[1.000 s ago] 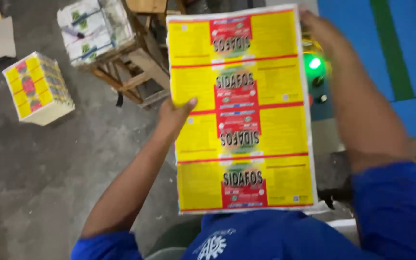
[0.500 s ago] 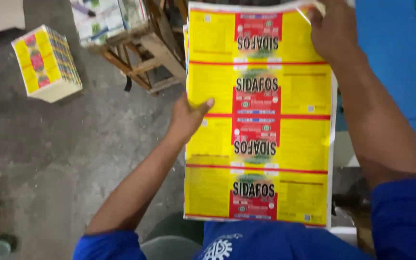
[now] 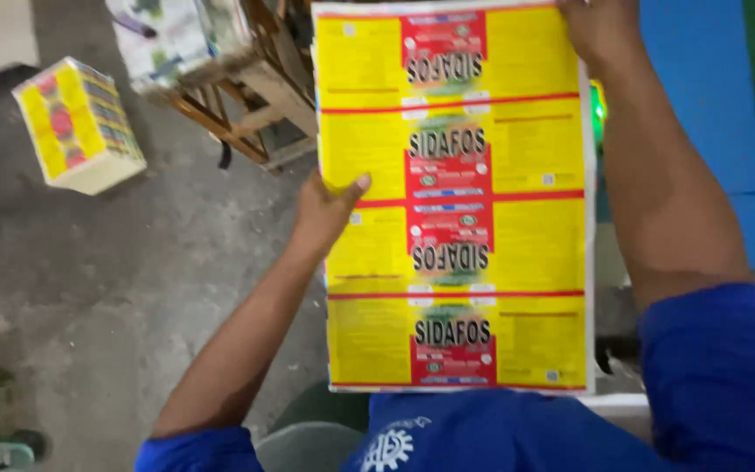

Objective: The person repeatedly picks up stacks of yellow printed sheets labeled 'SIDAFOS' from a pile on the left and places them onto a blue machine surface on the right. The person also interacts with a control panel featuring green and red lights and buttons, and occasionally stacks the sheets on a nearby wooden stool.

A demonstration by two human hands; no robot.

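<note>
Above grey floor, label sheet (image 3: 456, 201) pinched at left edge by left hand (image 3: 325, 210), top corner clasped by right hand (image 3: 600, 31).

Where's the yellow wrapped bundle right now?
In the head view, the yellow wrapped bundle lies on the grey floor at upper left, left of the wooden stand and apart from the left hand.

Grey concrete floor (image 3: 107, 271); wooden stool (image 3: 246, 96); blue surface (image 3: 701, 96) right.
</note>
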